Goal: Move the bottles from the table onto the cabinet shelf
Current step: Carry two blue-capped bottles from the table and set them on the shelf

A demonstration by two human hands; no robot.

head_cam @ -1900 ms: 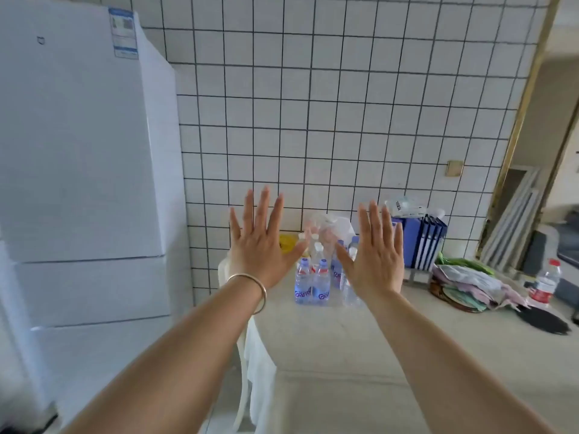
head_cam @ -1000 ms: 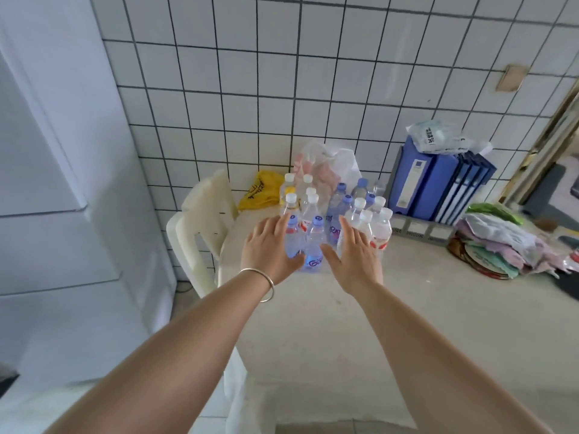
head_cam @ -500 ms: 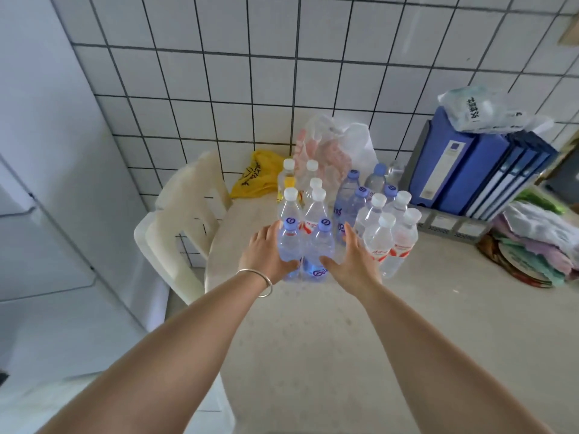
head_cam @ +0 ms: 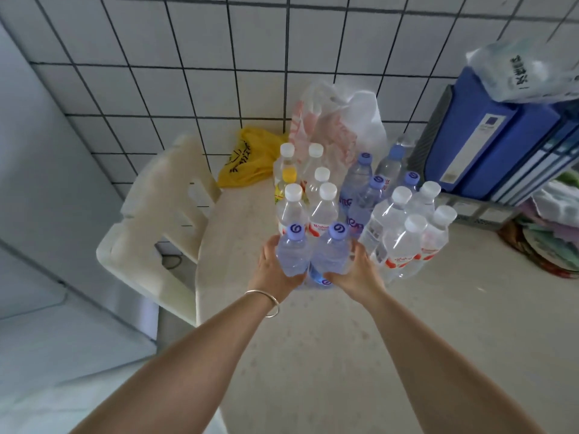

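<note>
Several clear water bottles stand bunched on a pale table (head_cam: 313,355) against the tiled wall. The two nearest have purple caps. My left hand (head_cam: 272,274), with a bangle on the wrist, wraps the left purple-capped bottle (head_cam: 294,252). My right hand (head_cam: 357,274) grips the right purple-capped bottle (head_cam: 332,250). Behind them stand white-capped bottles with red labels (head_cam: 404,249), more purple-capped ones (head_cam: 360,183) and a yellow-capped bottle (head_cam: 289,177). No cabinet shelf shows in this view.
A cream plastic chair (head_cam: 156,220) stands at the table's left end, beside a white fridge (head_cam: 37,214). A yellow bag (head_cam: 244,161) and a clear plastic bag (head_cam: 338,120) lie by the wall. Blue binders (head_cam: 488,136) and a cloth pile (head_cam: 551,233) sit to the right.
My view has closed in on the table and tipped down. Both hands came down from open and raised, and have closed around the two front purple-capped bottles.
</note>
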